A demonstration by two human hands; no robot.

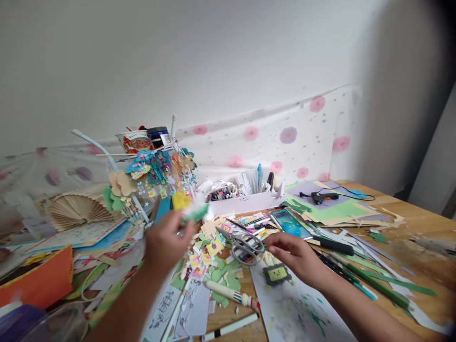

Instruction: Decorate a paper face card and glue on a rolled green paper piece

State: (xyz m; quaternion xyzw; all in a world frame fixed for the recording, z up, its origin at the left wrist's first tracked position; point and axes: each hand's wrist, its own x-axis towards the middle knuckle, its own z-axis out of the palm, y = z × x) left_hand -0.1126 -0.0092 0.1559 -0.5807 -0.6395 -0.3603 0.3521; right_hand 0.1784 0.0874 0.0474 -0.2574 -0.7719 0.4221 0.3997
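My left hand [167, 242] is raised on the left, its fingers closed on a small green-and-white piece [197, 212]. Motion smears that piece, so its kind cannot be made out. Grey-handled scissors [245, 249] lie over the pile in the middle, blades pointing up and left. At the right edge of their handle loops are the pinched fingertips of my right hand [295, 256]. Below that hand, a small dark frame-like piece with a yellow-green middle [277, 274] sits on a paint-marked white sheet [281, 316].
Markers and cut paper cover the wooden table [427, 221]. A white box [245, 203] of pens stands at the back. On the right are a glue gun [324, 197], a phone [290, 223] and paper strips. Paper flowers [153, 166] and a folded fan [80, 211] stand left.
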